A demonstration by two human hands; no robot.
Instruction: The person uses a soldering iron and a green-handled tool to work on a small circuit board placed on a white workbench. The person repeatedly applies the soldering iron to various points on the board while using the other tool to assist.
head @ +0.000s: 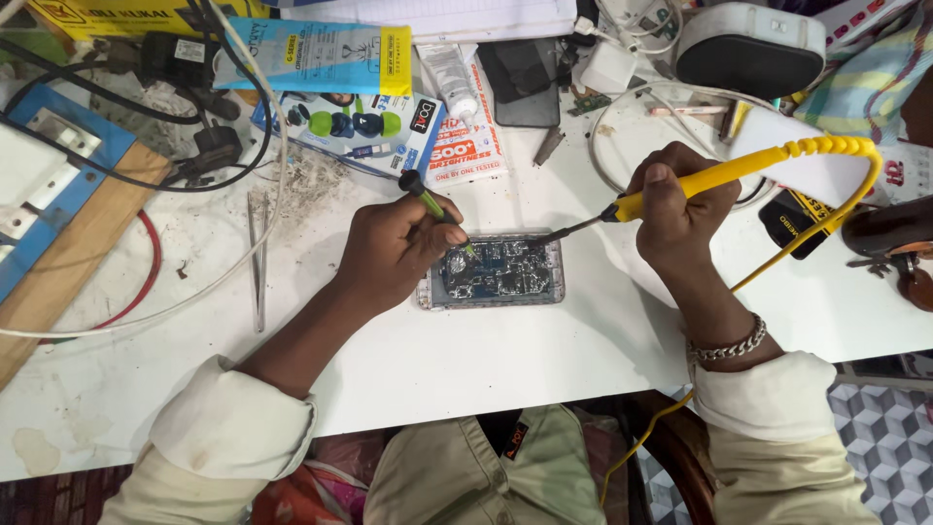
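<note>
Left hand [394, 255], centre frame: clenched around thin green-and-black-handled tool [428, 202], tip down at left end of opened phone with exposed dark circuit board [496, 272]. Right hand [680, 199], right of centre: gripping yellow-handled soldering iron [719, 177], dark tip angled down-left toward board's upper right edge; contact not resolvable. Yellow coiled cord [846, 148] looped off to right edge of frame.

Phone lay flat, back open, on white worktable [486, 360], mid-frame between both hands. Metal tweezers [259, 258] left of the left wrist, untouched. Black and white cables [194, 146] across upper left; blue-and-yellow carton [316, 56] and earbud pack [355, 126] at top; grey rounded speaker [750, 47] upper right.

Judged step: soldering work on board, mid-process, left tool steadying or probing. Next move probably called for steady iron placement on one pad, short dwell, no bridging to neighbouring parts.
</note>
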